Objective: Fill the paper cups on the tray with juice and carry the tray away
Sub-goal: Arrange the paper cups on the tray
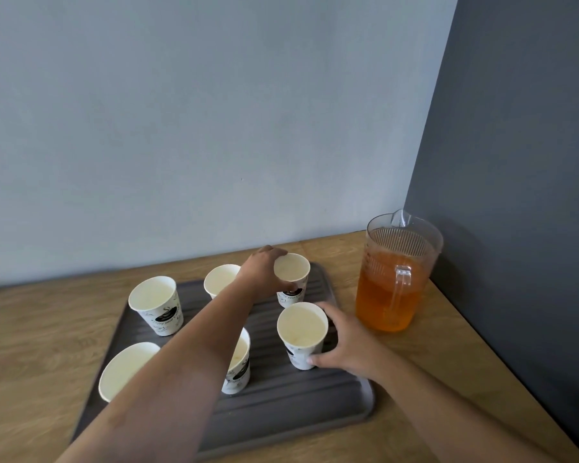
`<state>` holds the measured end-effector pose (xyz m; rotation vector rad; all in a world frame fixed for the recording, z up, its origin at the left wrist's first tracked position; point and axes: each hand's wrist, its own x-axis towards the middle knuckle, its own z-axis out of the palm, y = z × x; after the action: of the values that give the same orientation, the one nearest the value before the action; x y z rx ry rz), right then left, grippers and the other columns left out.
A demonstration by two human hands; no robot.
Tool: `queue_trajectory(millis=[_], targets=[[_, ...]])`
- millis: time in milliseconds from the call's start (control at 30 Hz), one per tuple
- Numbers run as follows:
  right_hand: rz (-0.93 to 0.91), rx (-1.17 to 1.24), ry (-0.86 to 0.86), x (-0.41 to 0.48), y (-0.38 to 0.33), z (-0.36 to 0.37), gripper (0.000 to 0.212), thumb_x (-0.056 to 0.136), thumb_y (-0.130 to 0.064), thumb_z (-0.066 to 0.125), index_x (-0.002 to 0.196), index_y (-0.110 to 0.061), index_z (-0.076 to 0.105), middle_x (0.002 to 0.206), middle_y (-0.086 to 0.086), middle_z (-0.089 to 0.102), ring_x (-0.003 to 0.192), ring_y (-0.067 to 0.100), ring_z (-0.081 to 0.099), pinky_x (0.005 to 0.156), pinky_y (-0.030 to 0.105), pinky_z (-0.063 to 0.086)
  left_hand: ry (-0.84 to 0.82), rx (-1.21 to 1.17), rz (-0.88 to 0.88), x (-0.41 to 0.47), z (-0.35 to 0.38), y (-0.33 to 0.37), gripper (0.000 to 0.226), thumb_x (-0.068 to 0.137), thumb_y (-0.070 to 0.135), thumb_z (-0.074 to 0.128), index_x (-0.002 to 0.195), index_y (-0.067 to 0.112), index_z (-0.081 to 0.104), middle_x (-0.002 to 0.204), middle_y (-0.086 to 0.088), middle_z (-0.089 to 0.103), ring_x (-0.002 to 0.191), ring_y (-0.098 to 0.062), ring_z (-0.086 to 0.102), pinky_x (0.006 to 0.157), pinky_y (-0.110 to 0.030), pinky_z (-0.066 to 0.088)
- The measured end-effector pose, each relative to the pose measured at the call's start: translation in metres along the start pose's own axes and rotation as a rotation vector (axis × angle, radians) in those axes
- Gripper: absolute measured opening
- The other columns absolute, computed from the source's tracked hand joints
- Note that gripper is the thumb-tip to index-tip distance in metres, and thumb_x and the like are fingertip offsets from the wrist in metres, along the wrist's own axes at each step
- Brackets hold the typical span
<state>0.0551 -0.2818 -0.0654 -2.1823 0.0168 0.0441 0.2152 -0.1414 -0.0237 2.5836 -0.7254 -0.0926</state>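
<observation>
The left hand (pixel 264 272) reaches far over and wraps its fingers round the back right cup (pixel 292 268). The right hand (pixel 346 344) holds the front right cup (pixel 302 326) from the side. Both cups look empty inside. Four more paper cups (pixel 154 297) stand with them on the grey tray (pixel 281 407), which sits on the wooden worktop (pixel 30 332). Just right of the tray stands a clear jug (pixel 396 262) with orange juice (pixel 381 302) in it.
</observation>
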Motion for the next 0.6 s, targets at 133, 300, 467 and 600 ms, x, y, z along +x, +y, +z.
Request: queue_trajectory(millis=[133,300,467,600], targets=[[-0.001,-0.008,-0.009,0.001,0.001,0.000,0.080,0.057,-0.034,0.083,0.126,-0.039,0.044,0.120,-0.019,0.056,0.113,0.001,0.051,0.096,0.024,0.045,-0.011,-0.018,-0.006,-0.004,-0.003,0.000,0.083,0.067,0.038,0.082,0.138,0.018,0.043,0.138,-0.003,0.047,0.126,-0.022,0.046,0.103,-0.032,0.037],[0.005,-0.032,-0.024,-0.004,-0.010,-0.009,0.078,0.060,-0.030,0.084,0.125,-0.040,0.042,0.118,-0.021,0.053,0.112,0.002,0.050,0.095,0.020,0.042,-0.032,-0.022,-0.007,-0.019,-0.023,-0.001,0.091,0.067,0.035,0.083,0.142,0.018,0.036,0.144,-0.004,0.041,0.128,-0.022,0.044,0.105,-0.035,0.037],[0.019,-0.013,0.006,-0.010,-0.031,-0.021,0.081,0.063,-0.017,0.085,0.129,-0.033,0.041,0.117,-0.018,0.051,0.111,-0.001,0.050,0.086,0.007,0.037,-0.002,-0.006,0.019,-0.047,-0.052,-0.001,0.084,0.073,0.031,0.079,0.143,0.016,0.035,0.146,-0.005,0.038,0.132,-0.022,0.040,0.107,-0.034,0.035],[0.004,-0.061,0.055,-0.020,-0.051,-0.025,0.078,0.062,-0.026,0.085,0.126,-0.039,0.041,0.126,-0.009,0.049,0.108,0.003,0.052,0.091,0.023,0.044,0.024,-0.007,0.041,-0.074,-0.069,0.001,0.079,0.076,0.033,0.076,0.142,0.018,0.036,0.144,-0.003,0.039,0.130,-0.021,0.041,0.105,-0.031,0.036]])
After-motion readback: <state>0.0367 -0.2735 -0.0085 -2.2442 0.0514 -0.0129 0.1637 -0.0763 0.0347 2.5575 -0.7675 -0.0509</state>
